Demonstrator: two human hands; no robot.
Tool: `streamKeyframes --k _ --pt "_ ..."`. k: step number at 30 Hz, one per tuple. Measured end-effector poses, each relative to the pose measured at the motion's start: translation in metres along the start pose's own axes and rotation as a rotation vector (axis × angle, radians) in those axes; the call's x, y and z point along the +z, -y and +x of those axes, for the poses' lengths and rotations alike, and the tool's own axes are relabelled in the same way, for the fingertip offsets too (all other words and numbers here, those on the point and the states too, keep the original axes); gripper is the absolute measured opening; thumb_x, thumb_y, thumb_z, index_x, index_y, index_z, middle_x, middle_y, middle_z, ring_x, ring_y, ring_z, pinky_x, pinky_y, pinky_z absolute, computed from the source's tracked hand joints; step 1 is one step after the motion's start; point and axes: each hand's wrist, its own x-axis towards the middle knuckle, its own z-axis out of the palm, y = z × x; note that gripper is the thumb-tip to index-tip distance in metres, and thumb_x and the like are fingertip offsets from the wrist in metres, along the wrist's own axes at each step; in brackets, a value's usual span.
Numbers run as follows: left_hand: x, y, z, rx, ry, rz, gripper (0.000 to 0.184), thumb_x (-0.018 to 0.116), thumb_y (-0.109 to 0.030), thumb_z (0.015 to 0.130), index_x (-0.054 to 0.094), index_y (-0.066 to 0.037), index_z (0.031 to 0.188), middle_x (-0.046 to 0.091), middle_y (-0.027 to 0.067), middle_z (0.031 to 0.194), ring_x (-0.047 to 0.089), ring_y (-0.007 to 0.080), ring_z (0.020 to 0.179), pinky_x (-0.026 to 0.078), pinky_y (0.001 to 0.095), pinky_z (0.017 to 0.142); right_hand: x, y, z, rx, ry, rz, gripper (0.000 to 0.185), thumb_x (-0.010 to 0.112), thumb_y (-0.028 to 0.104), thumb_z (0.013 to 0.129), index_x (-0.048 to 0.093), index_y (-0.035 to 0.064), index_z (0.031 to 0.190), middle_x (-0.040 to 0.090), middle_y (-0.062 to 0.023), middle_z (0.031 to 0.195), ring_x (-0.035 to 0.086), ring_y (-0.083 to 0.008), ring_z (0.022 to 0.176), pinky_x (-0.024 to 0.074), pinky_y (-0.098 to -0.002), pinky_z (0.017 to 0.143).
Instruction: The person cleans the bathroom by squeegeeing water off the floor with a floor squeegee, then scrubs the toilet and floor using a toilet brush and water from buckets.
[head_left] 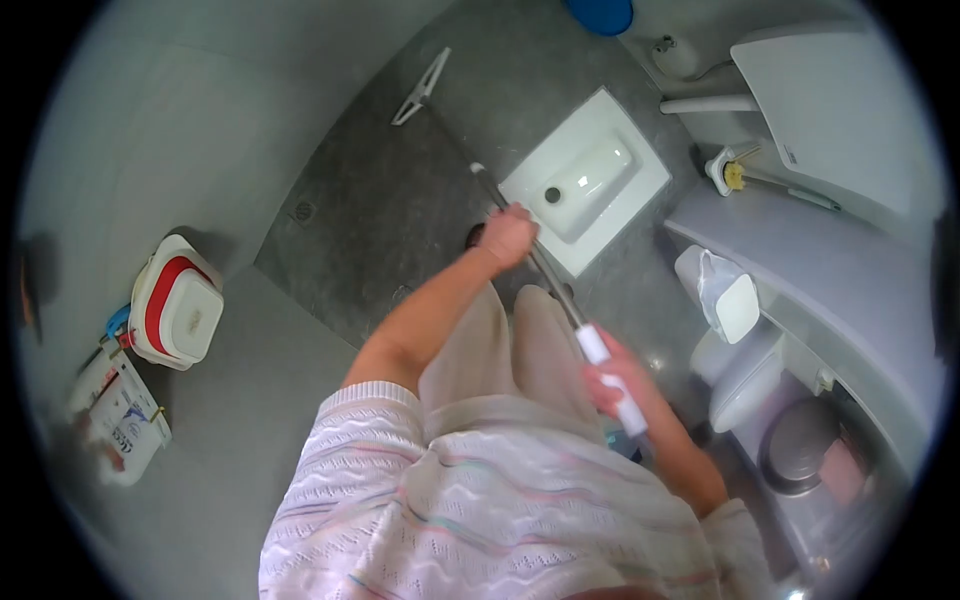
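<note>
A long-handled floor squeegee (553,281) with a white head and a grey shaft runs diagonally in front of me. My left hand (508,237) is wrapped round the middle of its shaft. Lower down, my right hand (622,376) grips the white handle end. The squeegee's white head (406,110) is at the dark grey floor (370,180), near the curved wall. Beside the shaft, close to my left hand, lies a white squat toilet (560,250) set into the floor.
A folded basin with a red band (165,292) hangs on the left wall, above a white bag (125,420). A floor drain (303,211) sits at left. On the right are a ledge (820,240), a lined bin (738,308) and a grey round basin (800,447).
</note>
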Motion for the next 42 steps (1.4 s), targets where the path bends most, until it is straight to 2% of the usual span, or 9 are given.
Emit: streamKeyframes --k 7,13,16,17,20,24,31,36,42 --pt "0.019 -0.134 -0.004 0.246 0.087 -0.118 0.01 0.062 -0.016 0.061 0.062 -0.016 0.071 0.055 -0.0017 0.08 0.05 0.0193 0.093 0.043 0.0395 0.071 0.009 0.0 -0.128 0.0 -0.29 0.084 0.071 0.043 0.001 0.074 0.019 0.0169 0.139 0.045 -0.0088 0.067 0.038 -0.0111 0.04 0.0341 -0.0263 0.034" --pt "-0.001 -0.175 0.006 0.36 -0.027 -0.179 0.006 0.059 -0.014 0.064 0.059 -0.014 0.07 0.055 0.0005 0.08 0.051 0.0204 0.09 0.044 0.0409 0.074 0.011 0.004 -0.16 -0.102 -0.186 -0.042 0.075 0.049 0.005 0.073 0.016 0.0163 0.139 0.044 -0.0078 0.065 0.038 -0.0109 0.037 0.0331 -0.0251 0.032" --pt "-0.019 -0.114 0.051 0.268 -0.128 -0.107 0.009 0.055 -0.008 0.067 0.06 -0.014 0.072 0.056 0.0046 0.084 0.053 0.0233 0.091 0.045 0.0394 0.078 -0.006 0.021 -0.107 -0.119 -0.087 0.144 0.073 0.049 0.005 0.075 0.015 0.0168 0.139 0.044 -0.008 0.064 0.037 -0.0103 0.036 0.0322 -0.0246 0.03" --pt "-0.017 -0.079 0.068 0.217 -0.34 -0.089 0.017 0.059 -0.008 0.065 0.063 -0.015 0.08 0.057 0.0078 0.098 0.051 0.025 0.099 0.044 0.0393 0.082 -0.005 0.034 -0.07 -0.155 -0.014 0.188 0.071 0.049 0.005 0.076 0.017 0.0166 0.138 0.044 -0.0081 0.065 0.037 -0.0095 0.036 0.0317 -0.0243 0.029" --pt "-0.087 -0.002 0.107 -0.11 -0.158 0.057 0.037 0.063 -0.008 0.066 0.061 -0.015 0.102 0.047 0.0095 0.122 0.042 0.0296 0.115 0.039 0.0452 0.089 0.013 0.081 0.048 -0.201 0.225 0.16 0.064 0.045 0.006 0.079 0.021 0.0174 0.137 0.047 -0.0053 0.075 0.039 -0.0073 0.046 0.0332 -0.0214 0.036" --pt "-0.068 0.018 0.136 -0.138 0.015 0.174 0.031 0.061 -0.012 0.068 0.062 -0.016 0.1 0.047 0.0094 0.121 0.035 0.0284 0.121 0.036 0.0471 0.092 0.012 0.095 0.067 -0.126 0.247 0.146 0.057 0.046 0.009 0.081 0.025 0.0167 0.134 0.046 -0.0038 0.077 0.038 -0.0056 0.047 0.0315 -0.0195 0.036" --pt "0.011 -0.116 0.076 0.152 0.112 0.103 0.018 0.055 -0.016 0.07 0.062 -0.013 0.086 0.053 0.0062 0.099 0.039 0.0266 0.112 0.042 0.0455 0.079 -0.032 0.001 -0.063 -0.158 -0.102 0.475 0.052 0.041 0.008 0.081 0.028 0.0206 0.13 0.045 -0.0039 0.077 0.036 -0.0064 0.042 0.0333 -0.0234 0.032" --pt "0.008 -0.19 0.018 0.325 0.309 -0.103 0.016 0.056 -0.017 0.07 0.063 -0.011 0.083 0.054 0.007 0.097 0.04 0.0248 0.108 0.039 0.043 0.084 -0.015 -0.032 -0.152 -0.15 -0.202 0.561 0.057 0.043 0.007 0.078 0.027 0.0208 0.132 0.044 -0.0049 0.076 0.037 -0.008 0.04 0.0335 -0.024 0.033" --pt "0.007 -0.192 -0.033 0.411 0.213 0.056 0.016 0.058 -0.017 0.066 0.063 -0.012 0.081 0.055 0.0051 0.095 0.043 0.0246 0.102 0.038 0.043 0.08 -0.018 -0.043 -0.186 -0.061 -0.216 0.114 0.071 0.045 0.006 0.076 0.017 0.0185 0.139 0.042 -0.0053 0.067 0.037 -0.0086 0.04 0.033 -0.0226 0.034"
